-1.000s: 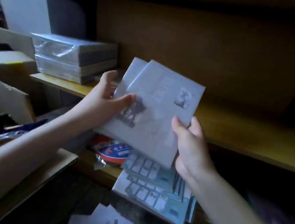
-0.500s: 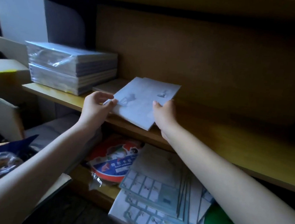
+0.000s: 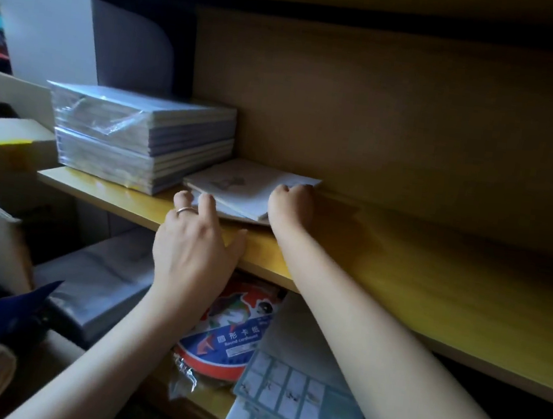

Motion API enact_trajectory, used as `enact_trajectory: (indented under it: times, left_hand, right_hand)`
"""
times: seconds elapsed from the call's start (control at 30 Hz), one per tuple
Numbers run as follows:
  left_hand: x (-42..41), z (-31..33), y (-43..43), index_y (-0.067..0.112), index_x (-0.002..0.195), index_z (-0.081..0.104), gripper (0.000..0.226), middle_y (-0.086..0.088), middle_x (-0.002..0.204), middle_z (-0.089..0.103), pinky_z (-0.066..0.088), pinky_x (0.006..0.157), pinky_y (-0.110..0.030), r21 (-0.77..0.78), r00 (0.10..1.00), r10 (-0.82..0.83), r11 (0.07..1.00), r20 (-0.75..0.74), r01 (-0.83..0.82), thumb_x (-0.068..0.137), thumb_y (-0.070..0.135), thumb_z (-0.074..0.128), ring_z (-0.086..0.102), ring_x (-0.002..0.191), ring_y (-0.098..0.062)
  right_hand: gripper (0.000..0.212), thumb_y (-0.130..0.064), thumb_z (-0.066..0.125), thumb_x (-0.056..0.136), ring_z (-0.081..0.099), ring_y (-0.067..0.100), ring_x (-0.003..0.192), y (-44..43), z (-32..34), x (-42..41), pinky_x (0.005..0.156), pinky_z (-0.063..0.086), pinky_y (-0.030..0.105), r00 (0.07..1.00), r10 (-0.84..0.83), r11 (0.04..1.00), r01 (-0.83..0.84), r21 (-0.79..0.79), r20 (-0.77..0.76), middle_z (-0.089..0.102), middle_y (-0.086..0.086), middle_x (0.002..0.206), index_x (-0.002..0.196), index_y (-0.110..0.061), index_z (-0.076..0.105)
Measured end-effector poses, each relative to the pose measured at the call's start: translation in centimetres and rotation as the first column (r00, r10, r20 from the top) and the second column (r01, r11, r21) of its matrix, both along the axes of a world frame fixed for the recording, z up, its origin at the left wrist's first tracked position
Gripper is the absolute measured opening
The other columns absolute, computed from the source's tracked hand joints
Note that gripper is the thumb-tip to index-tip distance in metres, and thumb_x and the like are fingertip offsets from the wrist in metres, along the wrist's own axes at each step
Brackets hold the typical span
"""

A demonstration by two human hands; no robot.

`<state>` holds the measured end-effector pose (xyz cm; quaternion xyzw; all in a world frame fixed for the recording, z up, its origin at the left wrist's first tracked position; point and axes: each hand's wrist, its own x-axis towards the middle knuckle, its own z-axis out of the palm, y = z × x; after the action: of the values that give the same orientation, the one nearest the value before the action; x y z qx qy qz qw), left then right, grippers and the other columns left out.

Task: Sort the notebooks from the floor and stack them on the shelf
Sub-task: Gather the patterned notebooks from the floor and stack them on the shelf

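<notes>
- We are looking into what seems a stationery stockroom.
- We are seeing plastic-wrapped grey notebook bundles (image 3: 139, 135) on a yellow wooden shelf (image 3: 432, 278).
- We are noticing pale cardboard boxes (image 3: 3, 143) alongside.

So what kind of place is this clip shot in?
Probably a stationery stockroom or shop storage corner: shrink-wrapped notebook packs stacked on a yellow shelf, packaged round card paper below, and cardboard boxes alongside.

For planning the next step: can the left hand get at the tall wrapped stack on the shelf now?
Probably yes. The left hand touches the thin notebooks at the shelf front, and the wrapped stack stands just left of it, with nothing between.
</notes>
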<state>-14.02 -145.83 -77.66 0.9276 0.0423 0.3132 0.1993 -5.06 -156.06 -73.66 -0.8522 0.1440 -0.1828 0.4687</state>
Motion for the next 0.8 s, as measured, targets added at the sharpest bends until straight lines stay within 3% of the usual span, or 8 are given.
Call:
enact_trajectory:
  times: [0.1,0.2,0.3,0.4,0.5,0.6,0.67,0.8]
  left_hand:
    - [-0.6,0.0,-0.5,0.007,0.111,0.044,0.052,-0.019,0.121,0.046,0.037,0.090,-0.043,0.046,0.999,0.051,0.998,0.006,-0.051,0.084,0.049,0.054,0.053,0.103,-0.038]
    - [-1.7,-1.2,-1.5,0.008,0.120,0.042,0.053,-0.018,0.130,0.047,0.017,0.110,-0.052,0.047,0.997,0.027,0.999,-0.066,-0.024,0.091,0.052,0.039,0.039,0.130,-0.032]
    - [-1.9,-1.7,-2.1,0.007,0.139,0.027,0.065,-0.014,0.152,0.026,0.001,0.113,-0.056,-0.014,0.985,-0.034,0.999,-0.170,0.032,0.093,0.052,0.032,0.003,0.146,-0.026]
    - [-1.5,-0.7,-1.6,0.004,0.138,0.029,0.066,-0.012,0.153,0.024,0.000,0.112,-0.057,-0.112,0.975,-0.056,0.993,-0.215,0.032,0.092,0.051,0.037,0.001,0.146,-0.023]
    - [-1.3,0.3,-0.8,0.005,0.132,0.036,0.052,-0.012,0.149,0.032,-0.002,0.112,-0.056,-0.219,0.976,-0.052,0.976,-0.213,0.004,0.093,0.039,0.040,0.011,0.145,-0.021]
    - [-0.1,0.7,-0.4,0.000,0.145,0.018,0.065,-0.013,0.155,0.020,-0.004,0.113,-0.053,-0.282,0.963,-0.054,0.959,-0.263,-0.023,0.094,0.034,0.038,0.001,0.146,-0.022]
    - [1.1,0.8,-0.3,-0.003,0.146,0.016,0.069,-0.015,0.155,0.020,-0.002,0.112,-0.056,-0.276,0.959,-0.049,0.961,-0.280,-0.031,0.093,0.036,0.037,-0.003,0.146,-0.024]
    - [3.3,2.2,0.6,0.004,0.120,0.054,0.055,-0.011,0.146,0.040,-0.005,0.104,-0.070,-0.286,0.951,-0.013,0.955,-0.309,-0.080,0.088,0.046,0.037,0.002,0.146,-0.022]
  right_hand:
    - [0.050,-0.034,0.040,0.093,0.057,0.031,0.108,0.1,-0.7,-0.6,0.074,0.043,0.032,0.996,0.094,0.981,-0.094,-0.170,-0.010,0.058,0.016,0.121,0.131,-0.003,0.044]
    - [0.064,-0.046,0.045,0.088,0.026,0.033,0.137,0.1,-1.3,-1.3,0.107,0.031,0.043,0.991,0.106,0.929,-0.128,-0.347,-0.081,0.034,0.018,0.146,0.137,-0.005,0.042]
    - [0.080,-0.058,0.052,0.083,0.023,0.034,0.138,0.0,-1.1,-1.8,0.109,0.026,0.045,0.993,0.121,0.931,-0.118,-0.346,-0.013,0.027,0.017,0.150,0.143,-0.009,0.030]
    - [0.098,-0.070,0.057,0.071,0.024,0.035,0.138,0.4,-1.4,-2.0,0.111,0.024,0.050,0.955,0.293,0.903,-0.291,-0.317,-0.043,0.024,0.015,0.150,0.147,-0.027,0.012]
    - [0.069,-0.049,0.057,0.084,0.044,0.032,0.125,0.2,-1.2,-1.5,0.102,0.039,0.045,0.945,0.325,0.914,-0.321,-0.250,-0.023,0.038,0.011,0.142,0.143,-0.031,0.025]
    - [0.049,-0.021,0.048,0.095,0.051,0.029,0.119,-0.6,-0.8,-1.3,0.096,0.045,0.038,0.951,0.308,0.939,-0.305,-0.160,-0.005,0.045,0.009,0.140,0.142,-0.021,0.033]
    - [0.044,-0.013,0.044,0.096,0.051,0.028,0.120,-0.8,-1.0,-1.5,0.092,0.044,0.034,0.961,0.274,0.936,-0.275,-0.220,-0.033,0.049,0.009,0.137,0.140,-0.017,0.036]
    - [0.030,-0.027,0.043,0.099,0.057,0.027,0.110,-0.8,-1.1,-2.0,0.081,0.047,0.034,0.977,0.198,0.943,-0.169,-0.285,0.077,0.057,0.011,0.125,0.124,-0.011,0.047]
